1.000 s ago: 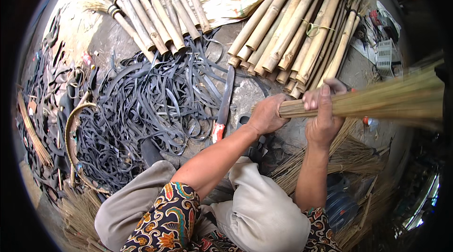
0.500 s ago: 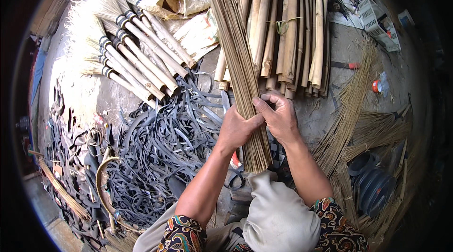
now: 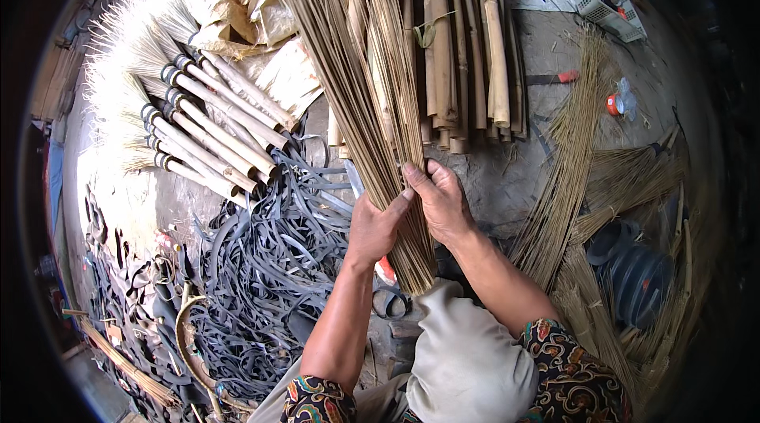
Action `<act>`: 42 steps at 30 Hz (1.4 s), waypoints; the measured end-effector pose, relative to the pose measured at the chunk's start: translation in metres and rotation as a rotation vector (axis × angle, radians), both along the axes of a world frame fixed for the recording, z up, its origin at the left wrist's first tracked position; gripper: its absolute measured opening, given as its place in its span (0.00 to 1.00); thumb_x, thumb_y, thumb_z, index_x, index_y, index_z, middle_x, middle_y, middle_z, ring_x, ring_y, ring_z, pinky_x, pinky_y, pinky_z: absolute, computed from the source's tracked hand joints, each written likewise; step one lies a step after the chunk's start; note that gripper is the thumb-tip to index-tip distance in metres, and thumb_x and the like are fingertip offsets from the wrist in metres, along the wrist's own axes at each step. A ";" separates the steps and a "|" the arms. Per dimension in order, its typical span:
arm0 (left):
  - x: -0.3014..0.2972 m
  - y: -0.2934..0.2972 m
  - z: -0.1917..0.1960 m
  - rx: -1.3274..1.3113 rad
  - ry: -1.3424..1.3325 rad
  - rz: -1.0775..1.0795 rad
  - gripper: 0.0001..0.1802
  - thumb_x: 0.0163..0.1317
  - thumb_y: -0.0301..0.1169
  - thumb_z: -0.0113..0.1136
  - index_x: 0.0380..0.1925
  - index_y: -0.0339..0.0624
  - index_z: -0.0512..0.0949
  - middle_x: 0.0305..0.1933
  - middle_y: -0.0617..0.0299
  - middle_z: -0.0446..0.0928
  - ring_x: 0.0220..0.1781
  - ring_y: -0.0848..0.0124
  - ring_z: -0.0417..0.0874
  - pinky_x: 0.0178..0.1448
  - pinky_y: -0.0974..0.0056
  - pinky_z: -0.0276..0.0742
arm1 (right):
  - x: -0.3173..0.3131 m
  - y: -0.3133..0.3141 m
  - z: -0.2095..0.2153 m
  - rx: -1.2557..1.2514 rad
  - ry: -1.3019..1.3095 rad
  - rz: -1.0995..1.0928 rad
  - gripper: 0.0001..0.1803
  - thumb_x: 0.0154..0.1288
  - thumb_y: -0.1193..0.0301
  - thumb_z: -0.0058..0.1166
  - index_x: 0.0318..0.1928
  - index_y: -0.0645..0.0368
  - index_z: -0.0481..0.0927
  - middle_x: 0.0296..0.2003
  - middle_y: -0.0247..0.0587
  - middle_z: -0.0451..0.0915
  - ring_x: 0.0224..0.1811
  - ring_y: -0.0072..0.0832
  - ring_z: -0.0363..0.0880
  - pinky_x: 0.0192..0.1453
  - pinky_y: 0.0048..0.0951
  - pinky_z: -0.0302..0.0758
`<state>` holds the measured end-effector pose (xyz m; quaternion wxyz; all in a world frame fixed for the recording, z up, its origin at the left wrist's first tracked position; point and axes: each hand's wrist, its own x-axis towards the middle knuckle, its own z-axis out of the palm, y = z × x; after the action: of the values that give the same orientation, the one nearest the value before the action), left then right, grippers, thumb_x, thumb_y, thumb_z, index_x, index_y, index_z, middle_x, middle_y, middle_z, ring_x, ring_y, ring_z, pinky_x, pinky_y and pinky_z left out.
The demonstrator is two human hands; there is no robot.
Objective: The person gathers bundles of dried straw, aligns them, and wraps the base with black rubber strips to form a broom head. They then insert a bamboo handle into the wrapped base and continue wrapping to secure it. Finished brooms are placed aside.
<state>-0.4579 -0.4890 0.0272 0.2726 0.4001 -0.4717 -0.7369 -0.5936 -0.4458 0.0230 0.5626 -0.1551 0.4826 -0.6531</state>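
Note:
A long bundle of thin brown broom sticks [image 3: 356,98] slants up and away from my lap, its lower end close to my knee. Both of my hands are closed around its lower part. My left hand [image 3: 375,227] wraps its left side with the thumb across the front. On the right side, my right hand [image 3: 440,200] pinches a portion of the sticks between thumb and fingers. Above the hands the bundle parts into two sections with a gap between them. The fingers behind the sticks are hidden.
Several finished brooms with bamboo handles [image 3: 226,134] lie at the left, above a heap of black rubber strips [image 3: 269,265]. Bamboo poles [image 3: 439,51] are stacked ahead. At the right are loose sticks [image 3: 566,162], a clear plastic jug [image 3: 633,276], a red-handled knife [image 3: 554,78] and a white basket [image 3: 602,0].
The single compact bundle has spread into two sections, the right one pulled apart by my right hand. Both hands have shifted slightly left as the view moved.

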 end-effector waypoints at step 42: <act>-0.084 0.028 0.027 -0.808 -0.038 -0.074 0.18 0.49 0.33 0.75 0.38 0.42 0.78 0.36 0.53 0.81 0.44 0.48 0.85 0.50 0.48 0.80 | -0.039 0.033 0.122 -0.661 0.714 -0.153 0.21 0.77 0.68 0.60 0.63 0.65 0.74 0.28 0.40 0.78 0.30 0.30 0.79 0.38 0.35 0.81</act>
<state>-0.5423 -0.4607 0.0539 0.3723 0.2570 -0.7423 -0.4943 -0.6330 -0.4127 0.1452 0.2335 -0.5036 0.4223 -0.7166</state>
